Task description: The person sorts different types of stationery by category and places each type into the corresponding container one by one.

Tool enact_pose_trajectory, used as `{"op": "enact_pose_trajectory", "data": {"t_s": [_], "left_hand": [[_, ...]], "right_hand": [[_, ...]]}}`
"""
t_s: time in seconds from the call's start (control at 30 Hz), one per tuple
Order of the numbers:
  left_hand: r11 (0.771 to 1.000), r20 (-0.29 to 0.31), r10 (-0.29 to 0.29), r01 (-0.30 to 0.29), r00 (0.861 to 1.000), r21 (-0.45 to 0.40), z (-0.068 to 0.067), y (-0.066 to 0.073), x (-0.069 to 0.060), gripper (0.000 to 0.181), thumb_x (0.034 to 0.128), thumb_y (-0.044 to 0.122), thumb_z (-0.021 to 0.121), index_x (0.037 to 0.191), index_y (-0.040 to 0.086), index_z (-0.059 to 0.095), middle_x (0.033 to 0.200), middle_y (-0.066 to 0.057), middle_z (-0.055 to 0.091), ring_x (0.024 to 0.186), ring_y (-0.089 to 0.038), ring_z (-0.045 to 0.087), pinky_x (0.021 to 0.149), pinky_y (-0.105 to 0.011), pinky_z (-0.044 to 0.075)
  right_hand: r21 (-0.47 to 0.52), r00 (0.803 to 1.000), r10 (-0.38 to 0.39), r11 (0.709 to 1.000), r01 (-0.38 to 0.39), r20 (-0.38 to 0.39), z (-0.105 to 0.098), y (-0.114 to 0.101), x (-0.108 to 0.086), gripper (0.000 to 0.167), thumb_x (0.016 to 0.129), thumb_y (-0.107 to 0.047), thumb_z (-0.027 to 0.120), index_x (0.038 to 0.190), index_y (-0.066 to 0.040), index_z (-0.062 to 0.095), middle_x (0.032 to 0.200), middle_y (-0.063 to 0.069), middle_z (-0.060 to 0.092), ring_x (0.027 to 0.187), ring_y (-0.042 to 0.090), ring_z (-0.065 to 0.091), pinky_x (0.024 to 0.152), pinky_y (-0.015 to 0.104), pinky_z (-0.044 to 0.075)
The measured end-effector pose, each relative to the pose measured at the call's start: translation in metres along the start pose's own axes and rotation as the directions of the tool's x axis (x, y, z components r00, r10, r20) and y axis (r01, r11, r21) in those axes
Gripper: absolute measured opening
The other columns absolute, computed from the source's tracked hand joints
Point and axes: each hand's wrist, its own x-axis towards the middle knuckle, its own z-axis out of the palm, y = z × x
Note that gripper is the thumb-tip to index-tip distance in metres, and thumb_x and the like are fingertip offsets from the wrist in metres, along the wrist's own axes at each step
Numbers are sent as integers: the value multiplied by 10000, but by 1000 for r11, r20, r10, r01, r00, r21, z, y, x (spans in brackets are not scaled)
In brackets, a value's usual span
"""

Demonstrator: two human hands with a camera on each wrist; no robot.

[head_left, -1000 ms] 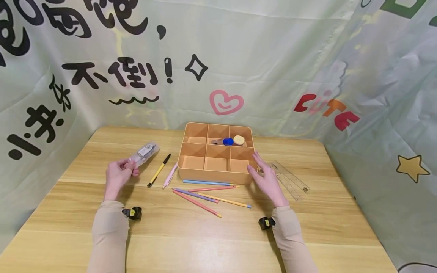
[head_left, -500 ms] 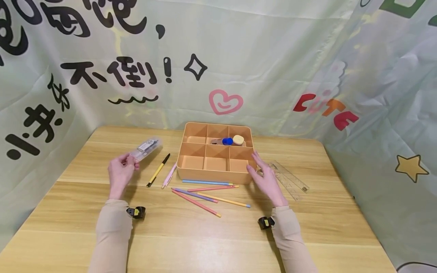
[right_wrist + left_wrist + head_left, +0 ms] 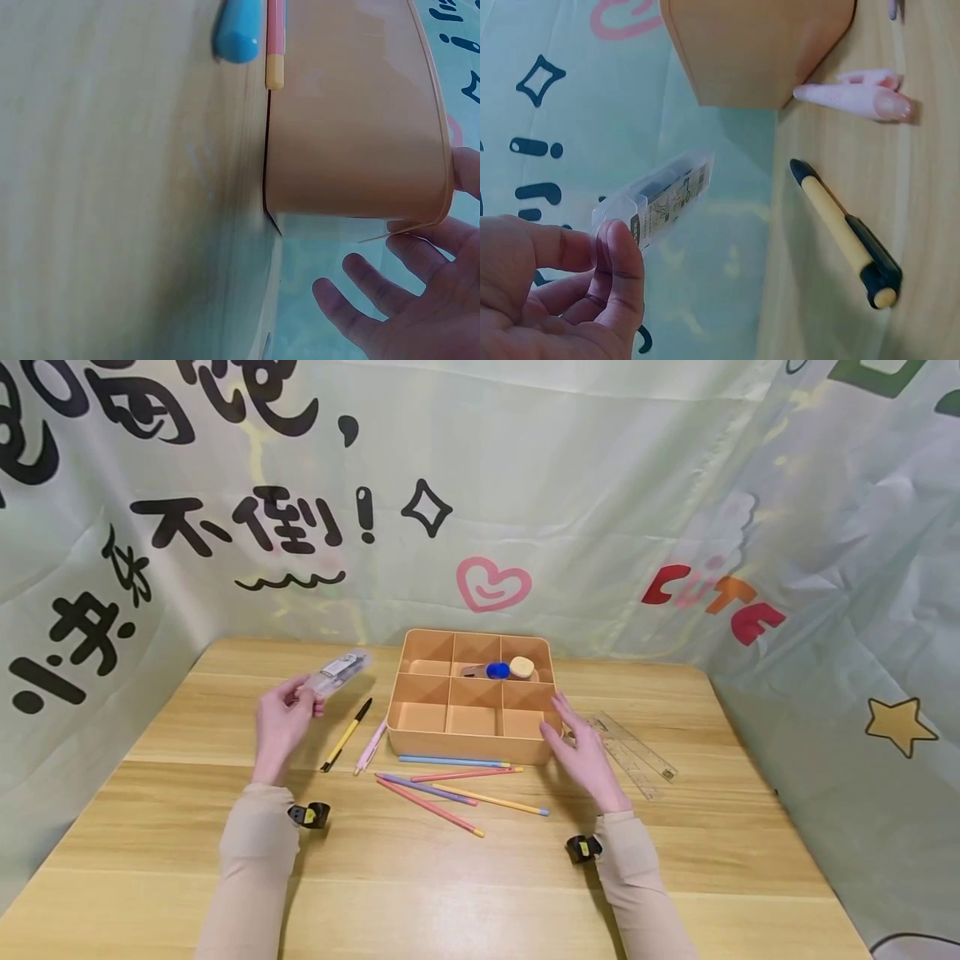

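Observation:
My left hand pinches a small clear plastic case with a printed label between thumb and fingers, raised above the table's left side. In the left wrist view the case tilts upward, its contents too blurred to name. An orange organizer box with several compartments stands at the back middle. My right hand rests at the box's front right corner, fingers spread and fairly straight. The right wrist view shows its thumb by the rim. A blue-capped item and a cream round-topped eraser-like piece lie in back compartments.
Left of the box lie a yellow and black pen and a pink pen. Several coloured pencils, including a red one, are scattered before it. Clear rulers lie to the right. A printed curtain surrounds the table.
My left hand has carried the plastic case rightward and slightly away from me, nearer the box. The right hand stays at the box corner.

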Motion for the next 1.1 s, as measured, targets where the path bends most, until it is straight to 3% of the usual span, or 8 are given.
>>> {"op": "enact_pose_trajectory", "data": {"t_s": [0.2, 0.63, 0.8, 1.1], "left_hand": [[999, 39, 42, -43, 998, 24, 6, 8, 1, 429, 1004, 54, 477, 1410, -78, 520, 848, -16, 642, 642, 41, 615, 634, -131, 577], [990, 100, 121, -127, 988, 56, 18, 28, 6, 417, 1008, 60, 454, 1394, -70, 544, 1090, -316, 655, 651, 49, 610, 625, -113, 566], [990, 136, 115, -125, 984, 70, 24, 33, 9, 413, 1019, 67, 457, 1403, -63, 536, 1103, -306, 652, 657, 47, 603, 624, -115, 565], [979, 166, 155, -174, 974, 109, 38, 40, 18, 408, 995, 37, 464, 1376, -76, 559, 1004, -283, 660, 626, -7, 603, 572, -126, 548]], "right_hand": [[3, 1000, -8, 1000, 8, -11, 0, -1, 0, 605, 1034, -293, 561, 1535, -7, 380, 1656, 151, 277, 1490, 405, 344, 1156, 586, 392], [-1, 1000, -5, 1000, 5, -1, 0, 0, 0, 610, 1043, -311, 541, 1548, -21, 360, 1671, 110, 243, 1499, 403, 326, 1172, 588, 368], [2, 1000, -4, 1000, 4, 1, 0, 0, 0, 616, 1043, -322, 542, 1555, -36, 353, 1673, 93, 238, 1506, 395, 317, 1181, 581, 357], [10, 1000, -8, 1000, 8, 1, 1, -1, 0, 615, 1045, -323, 540, 1554, -33, 353, 1674, 100, 237, 1511, 392, 307, 1181, 585, 354]]}}
